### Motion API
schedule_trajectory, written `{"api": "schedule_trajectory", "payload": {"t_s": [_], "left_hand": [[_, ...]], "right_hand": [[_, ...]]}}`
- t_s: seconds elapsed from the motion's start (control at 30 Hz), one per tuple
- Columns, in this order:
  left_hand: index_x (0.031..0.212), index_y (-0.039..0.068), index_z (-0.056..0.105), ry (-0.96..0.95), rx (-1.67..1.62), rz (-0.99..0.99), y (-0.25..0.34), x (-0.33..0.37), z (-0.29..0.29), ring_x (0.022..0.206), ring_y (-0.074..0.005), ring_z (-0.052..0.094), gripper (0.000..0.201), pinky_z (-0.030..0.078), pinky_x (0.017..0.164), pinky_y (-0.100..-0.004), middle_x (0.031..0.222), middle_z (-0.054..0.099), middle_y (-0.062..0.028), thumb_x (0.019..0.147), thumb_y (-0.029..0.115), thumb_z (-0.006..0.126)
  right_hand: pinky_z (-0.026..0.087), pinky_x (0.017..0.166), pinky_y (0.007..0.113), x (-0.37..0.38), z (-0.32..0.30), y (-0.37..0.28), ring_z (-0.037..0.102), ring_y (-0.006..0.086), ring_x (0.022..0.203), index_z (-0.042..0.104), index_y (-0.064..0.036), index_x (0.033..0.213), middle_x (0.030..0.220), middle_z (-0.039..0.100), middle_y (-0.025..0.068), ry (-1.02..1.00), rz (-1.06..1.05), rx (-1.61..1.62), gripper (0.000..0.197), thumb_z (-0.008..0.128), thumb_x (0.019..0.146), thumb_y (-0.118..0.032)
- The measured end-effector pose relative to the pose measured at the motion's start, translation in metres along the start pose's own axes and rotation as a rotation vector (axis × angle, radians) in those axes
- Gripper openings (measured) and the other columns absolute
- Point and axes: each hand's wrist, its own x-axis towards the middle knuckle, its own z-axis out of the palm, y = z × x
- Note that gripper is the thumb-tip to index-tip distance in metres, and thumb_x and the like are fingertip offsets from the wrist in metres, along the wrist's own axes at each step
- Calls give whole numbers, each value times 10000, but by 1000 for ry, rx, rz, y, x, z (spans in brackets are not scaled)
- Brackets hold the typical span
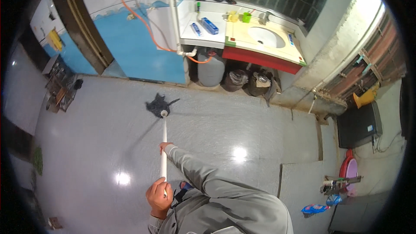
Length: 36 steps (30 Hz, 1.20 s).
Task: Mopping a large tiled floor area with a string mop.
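Note:
A mop with a dark, stringy head (157, 105) and a long white handle (164, 132) stretches away from me over the grey floor. The head lies spread on the floor, a few strands trailing to its right. Near the handle's top end, my left hand (158, 196) is closed around it, close to my body. Farther down the handle my right hand (165, 147) grips it too, its arm in a grey sleeve reaching across from the right. My shoe (185, 185) shows partly beneath my jacket.
Ahead stands a washbasin counter (236, 34) with a grey drum (211, 70) and dark bins (258, 83) below. A small rack (62, 89) sits at the left wall. On the right are a black box-shaped appliance (359, 123), a pink basin (351, 171) and a blue packet (315, 209).

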Motion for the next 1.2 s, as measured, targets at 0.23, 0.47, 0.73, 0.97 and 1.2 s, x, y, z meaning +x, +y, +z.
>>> {"api": "schedule_trajectory", "payload": {"t_s": [0.23,0.47,0.73,0.97,1.2], "left_hand": [[717,3,558,-167,-205,185,34,35,39,633,-260,593,33,469,563,-326,832,625,-122,695,19,575],[725,5,574,-371,-434,350,70,58,89,647,-236,605,36,473,573,-307,839,635,-97,691,14,582],[882,31,593,-762,-635,114,99,72,135,838,-257,593,148,469,697,-314,986,601,-91,736,49,581],[921,20,603,-935,-653,-336,50,34,98,858,-236,596,201,457,724,-298,1002,599,-112,724,13,563],[881,-4,608,-621,-416,-295,-14,17,-31,747,-167,590,192,455,652,-265,866,632,-100,705,-27,533]], "right_hand": [[417,411,349,-109,-124,-17,502,207,408,524,-31,552,505,515,105,337,-78,407,224,505,730,-165],[434,504,355,-171,-242,53,514,222,459,563,0,610,550,540,126,607,-40,950,184,520,712,-147],[408,393,344,-202,-328,131,471,205,426,471,-11,659,519,478,112,904,22,1292,133,459,774,-77],[458,480,372,-206,-259,152,535,241,526,474,25,910,649,516,132,856,310,1474,209,390,840,-153],[492,543,411,-194,-109,134,581,247,712,491,-18,885,814,579,139,112,335,1149,172,383,867,-150]]}}
